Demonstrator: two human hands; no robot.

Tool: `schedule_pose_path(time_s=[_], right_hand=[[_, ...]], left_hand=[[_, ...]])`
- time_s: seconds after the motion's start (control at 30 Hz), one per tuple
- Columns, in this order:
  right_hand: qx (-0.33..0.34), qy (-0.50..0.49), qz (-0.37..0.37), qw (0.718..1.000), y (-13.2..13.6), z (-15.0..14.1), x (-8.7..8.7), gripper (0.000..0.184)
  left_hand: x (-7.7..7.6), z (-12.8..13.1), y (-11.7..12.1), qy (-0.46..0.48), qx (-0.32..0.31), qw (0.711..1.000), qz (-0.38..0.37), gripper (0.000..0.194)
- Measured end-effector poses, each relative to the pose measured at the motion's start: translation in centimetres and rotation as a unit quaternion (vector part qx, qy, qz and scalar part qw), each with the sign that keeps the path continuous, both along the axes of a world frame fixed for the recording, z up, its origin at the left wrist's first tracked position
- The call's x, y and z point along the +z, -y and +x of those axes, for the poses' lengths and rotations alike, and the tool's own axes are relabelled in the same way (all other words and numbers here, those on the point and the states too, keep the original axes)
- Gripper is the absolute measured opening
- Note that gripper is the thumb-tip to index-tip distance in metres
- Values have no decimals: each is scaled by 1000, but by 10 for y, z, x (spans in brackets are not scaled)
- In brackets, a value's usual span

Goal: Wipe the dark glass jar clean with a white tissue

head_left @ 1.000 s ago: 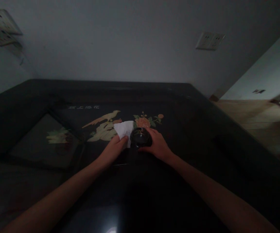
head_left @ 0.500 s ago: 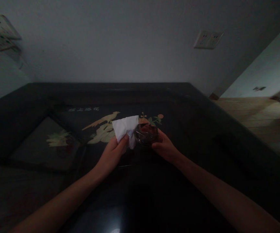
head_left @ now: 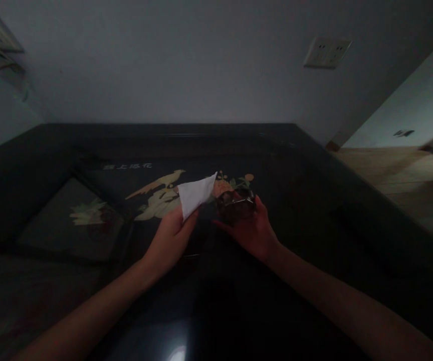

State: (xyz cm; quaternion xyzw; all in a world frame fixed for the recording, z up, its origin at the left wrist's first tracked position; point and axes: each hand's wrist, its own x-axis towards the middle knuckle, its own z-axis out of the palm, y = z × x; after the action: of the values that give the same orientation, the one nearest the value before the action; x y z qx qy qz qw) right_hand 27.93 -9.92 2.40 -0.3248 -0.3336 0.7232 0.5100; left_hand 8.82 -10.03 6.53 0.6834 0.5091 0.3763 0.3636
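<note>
Glass dish [head_left: 235, 204]: shifting rightward.
Left hand [head_left: 172, 231]: I'm pinching white tissue [head_left: 197, 193].
Right hand [head_left: 257, 231]: I'm cupping glass; loosening could drop it.

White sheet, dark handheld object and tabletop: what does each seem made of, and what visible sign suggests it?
White sheet: probably paper tissue, matte; thin, with a crisp edge, though cloth is possible.
Dark object: glass or clear plastic, glossy; bright glints and a partly see-through look.
Tabletop: glossy, perhaps glass or lacquered wood; it mirrors a bright light.
</note>
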Motion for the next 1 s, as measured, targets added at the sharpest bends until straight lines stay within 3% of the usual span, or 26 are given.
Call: schedule_pose_path(time_s=[0.3,0.57,0.8,1.0], right_hand=[[31,41,13,999,-1,0,-4,71],[19,34,36,999,-1,-3,-3,62],[28,34,-7,999,-2,0,-2,67],[24,-1,-33,999,-3,0,-4,60]], left_hand=[[-5,3,7,-97,-102,985,100,30],[0,-1,4,-134,-104,970,173,31],[-3,0,6,-173,-114,959,193,31],[-7,-1,3,-238,-142,927,252,27]])
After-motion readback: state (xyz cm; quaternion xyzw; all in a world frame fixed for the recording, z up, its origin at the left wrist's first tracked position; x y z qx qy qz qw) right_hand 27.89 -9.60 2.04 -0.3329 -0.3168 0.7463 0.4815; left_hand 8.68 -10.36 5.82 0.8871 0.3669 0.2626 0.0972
